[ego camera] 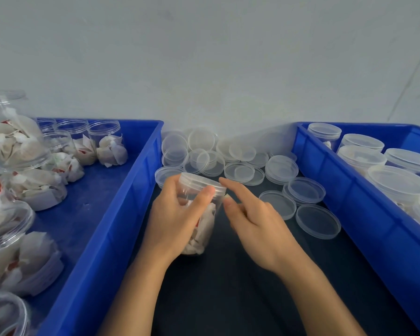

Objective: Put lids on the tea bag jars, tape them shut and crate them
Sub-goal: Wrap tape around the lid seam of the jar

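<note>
A clear plastic jar [202, 215] with tea bags inside stands tilted on the dark table at the centre, a clear lid [202, 181] on its top. My left hand [177, 214] grips the jar's side, thumb up near the lid's rim. My right hand [250, 217] hovers just right of the lid with the fingers loosely extended and the index fingertip close to the rim; it holds nothing that I can see.
A pile of loose clear lids [228, 157] lies on the dark table [240, 287] behind the jar. The left blue crate [121, 214] holds several open jars of tea bags [109, 146]. The right blue crate [349, 202] holds several lidded jars [398, 183].
</note>
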Demonstrator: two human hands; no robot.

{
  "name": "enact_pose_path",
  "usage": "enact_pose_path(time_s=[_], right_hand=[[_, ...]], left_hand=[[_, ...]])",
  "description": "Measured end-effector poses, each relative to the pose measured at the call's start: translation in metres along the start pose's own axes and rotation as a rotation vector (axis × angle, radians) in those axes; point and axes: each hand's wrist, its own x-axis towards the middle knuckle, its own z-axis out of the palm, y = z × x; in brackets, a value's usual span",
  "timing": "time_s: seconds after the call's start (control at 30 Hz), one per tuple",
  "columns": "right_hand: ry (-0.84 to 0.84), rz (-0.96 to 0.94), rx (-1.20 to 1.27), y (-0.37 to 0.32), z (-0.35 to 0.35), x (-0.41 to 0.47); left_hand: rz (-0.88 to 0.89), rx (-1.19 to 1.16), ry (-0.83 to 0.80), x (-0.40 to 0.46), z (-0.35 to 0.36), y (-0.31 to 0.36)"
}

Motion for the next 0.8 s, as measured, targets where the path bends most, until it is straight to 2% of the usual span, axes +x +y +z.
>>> enact_pose_path(time_s=[0.67,0.8], right_hand=[[0.056,-0.023,-0.118,0.007,-0.012,0.004],[0.033,-0.035,-0.114,0.003,-0.012,0.003]], left_hand=[[-0.016,-0.079,-0.084,0.001,-0.008,0.0],[-0.002,-0.126,-0.151,0.002,-0.01,-0.002]])
